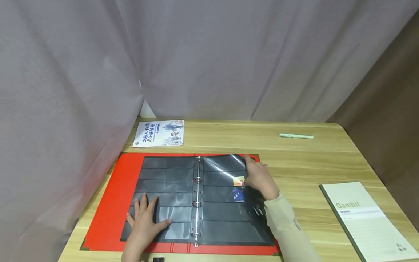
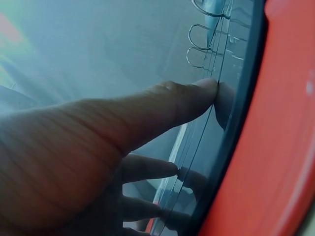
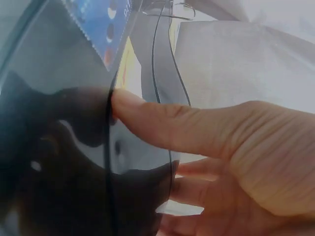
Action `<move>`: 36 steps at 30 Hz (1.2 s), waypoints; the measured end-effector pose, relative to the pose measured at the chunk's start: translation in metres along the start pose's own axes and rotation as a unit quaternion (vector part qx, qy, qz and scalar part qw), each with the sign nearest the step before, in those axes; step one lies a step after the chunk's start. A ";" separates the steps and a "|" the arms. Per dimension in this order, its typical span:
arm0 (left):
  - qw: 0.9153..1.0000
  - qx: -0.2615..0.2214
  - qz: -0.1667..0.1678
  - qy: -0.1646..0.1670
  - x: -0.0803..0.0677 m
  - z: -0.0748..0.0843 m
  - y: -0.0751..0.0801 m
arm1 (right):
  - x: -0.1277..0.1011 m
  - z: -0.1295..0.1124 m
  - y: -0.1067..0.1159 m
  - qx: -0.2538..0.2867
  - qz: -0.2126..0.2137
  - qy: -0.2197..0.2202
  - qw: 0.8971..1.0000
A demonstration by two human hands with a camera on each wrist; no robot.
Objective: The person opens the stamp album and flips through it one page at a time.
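Observation:
A red ring-binder stamp album (image 1: 106,203) lies spread on the wooden table, its black pocket pages on both sides of the metal rings (image 1: 197,203). My left hand (image 1: 144,222) rests with spread fingers on the lower part of the left page (image 1: 167,174). On the right page (image 1: 226,218), one yellow-orange stamp (image 1: 238,181) sits above a blue stamp (image 1: 239,195) in the pockets. My right hand (image 1: 260,178) pinches this page's outer edge, thumb (image 3: 162,123) on its face beside the stamps and fingers behind. The page bows along that side.
A white illustrated booklet (image 1: 158,134) lies behind the album at the left. A pale green pen (image 1: 296,136) is at the back right, and a Gambit notebook (image 1: 370,222) at the front right. Some small black object (image 1: 158,259) shows at the near edge. Grey curtains (image 1: 209,65) hang behind.

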State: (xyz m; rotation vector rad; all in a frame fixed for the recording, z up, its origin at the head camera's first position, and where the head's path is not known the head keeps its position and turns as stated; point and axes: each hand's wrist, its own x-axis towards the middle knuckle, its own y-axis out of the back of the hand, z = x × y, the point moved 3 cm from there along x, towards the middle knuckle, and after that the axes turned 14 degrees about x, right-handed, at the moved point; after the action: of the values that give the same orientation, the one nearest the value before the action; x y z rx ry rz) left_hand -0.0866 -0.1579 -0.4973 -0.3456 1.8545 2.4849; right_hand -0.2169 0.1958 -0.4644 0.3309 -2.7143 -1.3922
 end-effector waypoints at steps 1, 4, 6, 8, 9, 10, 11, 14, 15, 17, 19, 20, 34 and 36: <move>1.000 0.000 0.001 0.000 0.000 0.000 0.000 | 0.000 0.001 0.000 0.016 0.001 0.002 1.000; 1.000 0.000 0.004 0.001 0.000 0.001 0.001 | -0.001 0.005 0.002 0.064 -0.002 -0.001 0.998; 1.000 -0.001 0.005 -0.001 0.000 0.001 0.001 | -0.002 0.006 0.004 0.088 -0.004 -0.006 0.996; 1.000 -0.002 0.007 -0.001 0.000 0.001 0.002 | -0.004 0.006 0.006 0.112 -0.011 -0.016 0.994; 1.000 -0.002 0.008 -0.001 0.000 0.001 0.002 | -0.004 0.005 0.007 0.124 -0.015 -0.018 0.992; 1.000 -0.002 0.008 -0.002 0.000 0.001 0.003 | -0.005 0.004 0.008 0.135 -0.019 -0.021 0.991; 1.000 -0.002 0.009 -0.002 -0.001 0.000 0.003 | -0.006 0.003 0.009 0.146 -0.021 -0.023 0.989; 1.000 -0.003 0.010 -0.005 -0.001 0.000 0.004 | -0.009 0.001 0.011 0.169 -0.027 -0.020 0.985; 1.000 -0.004 0.010 -0.006 -0.001 0.000 0.004 | -0.009 0.000 0.012 0.174 -0.029 -0.017 0.984; 1.000 -0.006 0.010 -0.007 0.000 0.000 0.004 | -0.011 -0.001 0.013 0.178 -0.030 -0.007 0.984; 1.000 -0.006 0.010 -0.006 0.000 0.000 0.003 | -0.013 -0.002 0.014 0.181 -0.033 0.001 0.983; 1.000 -0.006 0.009 -0.005 0.000 0.000 0.003 | -0.014 -0.002 0.014 0.182 -0.035 0.004 0.983; 1.000 -0.009 0.010 -0.001 0.001 0.001 0.001 | -0.023 0.004 0.022 0.194 -0.014 -0.017 0.981; 1.000 -0.008 0.010 -0.002 0.000 0.000 0.000 | -0.027 0.005 0.022 0.192 -0.013 -0.022 0.981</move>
State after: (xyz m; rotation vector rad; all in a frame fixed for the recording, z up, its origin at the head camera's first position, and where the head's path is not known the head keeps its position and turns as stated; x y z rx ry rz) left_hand -0.0862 -0.1576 -0.4974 -0.3235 1.8472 2.5119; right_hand -0.1954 0.2185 -0.4485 0.3613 -3.0158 -0.8784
